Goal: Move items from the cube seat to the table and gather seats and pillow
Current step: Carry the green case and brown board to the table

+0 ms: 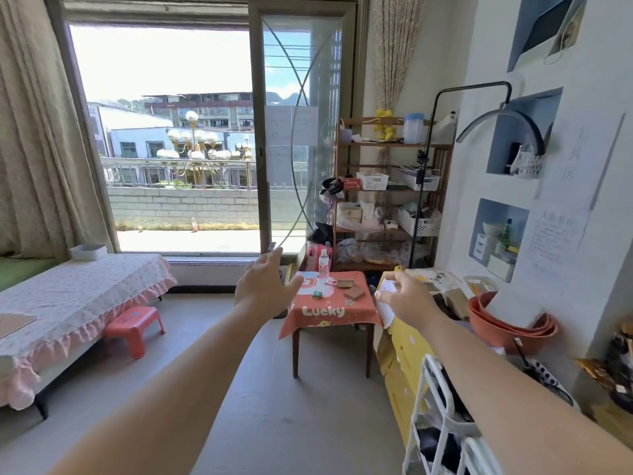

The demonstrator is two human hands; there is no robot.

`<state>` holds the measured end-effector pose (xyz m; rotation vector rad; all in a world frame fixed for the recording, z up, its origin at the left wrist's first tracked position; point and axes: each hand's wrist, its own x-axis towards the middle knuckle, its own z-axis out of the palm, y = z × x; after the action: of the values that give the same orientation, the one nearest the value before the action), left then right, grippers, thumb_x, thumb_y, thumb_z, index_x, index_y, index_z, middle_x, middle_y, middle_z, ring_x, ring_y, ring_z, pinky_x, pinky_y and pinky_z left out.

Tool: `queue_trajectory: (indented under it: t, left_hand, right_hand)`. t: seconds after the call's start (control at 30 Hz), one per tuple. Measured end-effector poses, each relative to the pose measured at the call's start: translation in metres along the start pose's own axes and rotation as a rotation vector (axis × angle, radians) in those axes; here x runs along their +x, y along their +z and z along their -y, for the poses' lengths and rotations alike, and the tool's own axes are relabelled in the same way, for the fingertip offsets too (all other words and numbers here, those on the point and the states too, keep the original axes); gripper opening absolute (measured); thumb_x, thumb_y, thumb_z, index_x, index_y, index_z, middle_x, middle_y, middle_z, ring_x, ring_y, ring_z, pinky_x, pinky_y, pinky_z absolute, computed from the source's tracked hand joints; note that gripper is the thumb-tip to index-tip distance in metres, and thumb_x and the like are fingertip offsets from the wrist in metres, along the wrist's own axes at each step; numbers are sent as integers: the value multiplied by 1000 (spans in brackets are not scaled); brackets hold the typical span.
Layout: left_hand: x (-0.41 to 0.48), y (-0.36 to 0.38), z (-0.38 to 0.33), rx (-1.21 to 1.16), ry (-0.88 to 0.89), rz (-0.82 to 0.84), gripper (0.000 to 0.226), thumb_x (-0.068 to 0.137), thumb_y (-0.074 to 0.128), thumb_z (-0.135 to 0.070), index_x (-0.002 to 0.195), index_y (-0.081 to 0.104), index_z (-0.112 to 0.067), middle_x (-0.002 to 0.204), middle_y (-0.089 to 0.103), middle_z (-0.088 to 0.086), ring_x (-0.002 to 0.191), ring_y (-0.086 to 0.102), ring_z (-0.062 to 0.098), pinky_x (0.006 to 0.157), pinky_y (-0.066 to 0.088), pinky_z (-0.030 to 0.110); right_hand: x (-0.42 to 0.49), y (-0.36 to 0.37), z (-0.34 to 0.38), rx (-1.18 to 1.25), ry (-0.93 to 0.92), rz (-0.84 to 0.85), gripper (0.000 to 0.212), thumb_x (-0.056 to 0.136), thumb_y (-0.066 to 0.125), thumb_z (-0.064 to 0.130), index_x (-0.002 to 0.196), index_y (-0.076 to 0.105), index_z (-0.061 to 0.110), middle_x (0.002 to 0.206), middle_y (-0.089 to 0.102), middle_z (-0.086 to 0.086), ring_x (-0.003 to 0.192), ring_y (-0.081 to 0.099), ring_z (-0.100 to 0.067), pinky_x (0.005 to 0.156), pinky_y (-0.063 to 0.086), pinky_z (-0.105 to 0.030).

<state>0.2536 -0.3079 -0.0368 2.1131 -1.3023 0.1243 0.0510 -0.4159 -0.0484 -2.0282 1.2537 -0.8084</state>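
Room: sunlit, with a wide window filling the upper left of the frame and a curtain hanging at the far left.
Table: small, at centre frame, draped in a red cloth printed "Lucky"; dark legs show below the cloth.
On the table: a bottle upright at the back, two brown blocks to its right, a small green thing nearer the front.
Left hand: stretched out at centre frame, just left of the table top in the picture; grip wide open, fingers straight and spread, holding nothing.
Right hand: stretched out to the right of the table; grip closed, fingers curled round a white paper that shows above and below them.
Cube seat: yellow, just right of the table, below the right hand in the picture; clutter sits past its far edge, but I cannot tell whether it lies on the seat.
Stool: red plastic, on the floor at left, beside a low bench under a pink frilled cover.
Shelf: wooden, behind the table, stacked with baskets and boxes.
Lower right: red basins against the wall, and a white rack at the bottom edge.
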Motion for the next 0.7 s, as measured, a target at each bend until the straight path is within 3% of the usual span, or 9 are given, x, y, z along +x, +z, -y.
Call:
queue_trajectory:
  t: [0.4, 0.7]
  left_hand:
    - [152, 76, -14, -9, -57, -8, 69, 89, 55, -43, 146, 28, -15, 148, 41, 9, 135, 38, 29, 105, 37, 41]
    - [230, 135, 7, -44, -71, 22, 67, 88, 57, -42, 145, 32, -17, 144, 46, 7, 132, 42, 26, 103, 39, 39]
  right_hand:
    - [170, -1, -27, 15, -21, 52, 47, 89, 57, 22, 134, 47, 15, 142, 47, -7, 132, 41, -23, 106, 37, -38]
    - [262, 29, -48, 22, 23, 41, 45, 90, 56, 21, 134, 47, 14, 142, 46, -8, 132, 41, -23, 103, 36, -34]
